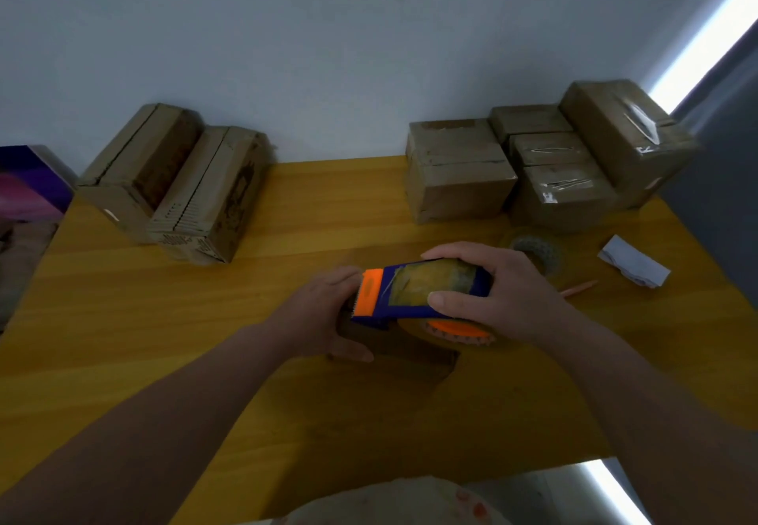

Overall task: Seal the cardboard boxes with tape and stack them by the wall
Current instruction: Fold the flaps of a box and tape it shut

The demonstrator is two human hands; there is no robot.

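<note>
Closest to me is a fold of pale clothing (393, 500) at the bottom edge, with both forearms reaching out over the yellow worktop (123, 319).

At the middle of the worktop lies the current box (406, 360), dark and mostly covered. The left hand (324, 315) holds its left end, thumb laid along the near side. The right hand (492, 290) is wrapped around the blue and orange tape dispenser (414, 290), whose toothed orange end sits on the box top next to the left hand. I judge this to be a strip being laid or cut; I can't make out the tape on the box itself.

Just behind the right hand sits one spare tape roll (537, 254). To its right are one paper scrap (633, 266) and one thin orange stick (578, 288), perhaps a pencil.

Further back, on the left, are two boxes (176, 184) side by side with dark seams; they look untaped to me, so likely to be done next. On the right, the stack of boxes (562, 192) stands against the wall (369, 53). I count at least five, and glossy tape shows on three of them. Overlap hides the rest of the edges.

So by my reading the sealed ones outnumber those left: one in hand, two waiting. A purple box (33, 180) sits off the worktop's left edge.
</note>
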